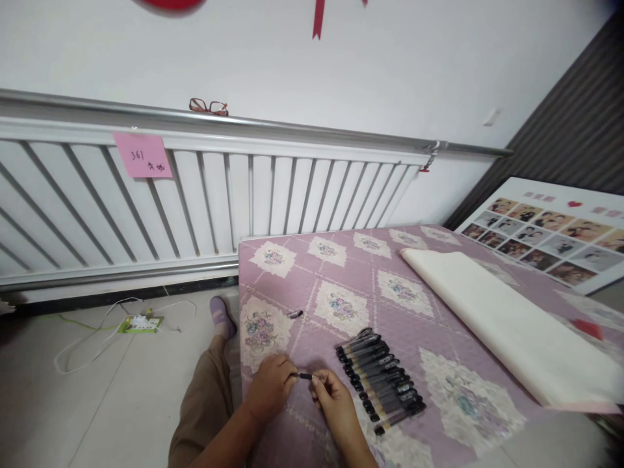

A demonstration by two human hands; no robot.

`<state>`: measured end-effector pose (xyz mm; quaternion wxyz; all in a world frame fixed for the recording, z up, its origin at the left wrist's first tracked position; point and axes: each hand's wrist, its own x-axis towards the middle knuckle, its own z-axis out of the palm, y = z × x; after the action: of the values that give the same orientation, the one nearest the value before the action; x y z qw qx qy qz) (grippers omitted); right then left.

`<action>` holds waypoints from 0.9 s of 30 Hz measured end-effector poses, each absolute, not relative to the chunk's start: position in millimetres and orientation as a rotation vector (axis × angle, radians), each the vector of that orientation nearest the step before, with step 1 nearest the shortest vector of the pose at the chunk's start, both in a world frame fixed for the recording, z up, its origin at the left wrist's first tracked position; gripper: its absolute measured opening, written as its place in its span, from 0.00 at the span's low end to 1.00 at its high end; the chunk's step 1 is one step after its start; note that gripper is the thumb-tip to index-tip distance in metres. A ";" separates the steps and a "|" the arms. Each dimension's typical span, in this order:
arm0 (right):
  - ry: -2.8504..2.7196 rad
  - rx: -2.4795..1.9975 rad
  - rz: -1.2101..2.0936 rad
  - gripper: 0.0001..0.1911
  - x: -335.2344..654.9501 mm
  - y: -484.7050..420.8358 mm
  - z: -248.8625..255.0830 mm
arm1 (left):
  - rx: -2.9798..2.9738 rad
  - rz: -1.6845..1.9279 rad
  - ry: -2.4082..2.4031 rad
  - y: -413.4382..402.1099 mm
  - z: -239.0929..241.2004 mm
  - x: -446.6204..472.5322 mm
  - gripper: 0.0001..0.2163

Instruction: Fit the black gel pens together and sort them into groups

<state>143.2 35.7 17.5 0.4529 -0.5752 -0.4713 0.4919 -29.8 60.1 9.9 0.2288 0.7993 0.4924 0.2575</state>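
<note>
My left hand [270, 388] and my right hand [333, 398] meet low over a purple flowered table [341, 273]. Both are pinched on one black pen [305, 376] that spans the gap between them. Which part each hand grips is hidden by the fingers. A row of several black pens [380, 380] lies side by side just right of my right hand. A small black pen cap [295, 314] sits alone on the cloth, farther from me than my hands.
A long cream roll of paper [507, 322] lies diagonally on the table's right side. A photo board [550, 237] leans at the far right. A white radiator [195, 201] with a pink note [143, 155] and red glasses [208, 106] stands behind. A power strip [140, 323] lies on the floor.
</note>
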 end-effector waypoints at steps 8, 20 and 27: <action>-1.046 -1.442 1.255 0.20 144.7 40.8 16.6 | 1.891 1.071 1.515 64.6 3.5 -32.5 0.10; -1.936 -1.540 0.370 0.27 110.2 158.9 26.9 | 1.738 1.114 1.570 67.0 7.0 -33.3 0.11; -2.084 -1.636 0.315 0.22 94.8 170.4 16.6 | 1.732 1.146 1.532 69.4 8.6 -33.3 0.11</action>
<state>94.8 170.4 16.6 0.2348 -0.5961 -0.7592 0.1146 -33.3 69.4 8.6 0.2770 0.6449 0.5703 0.4267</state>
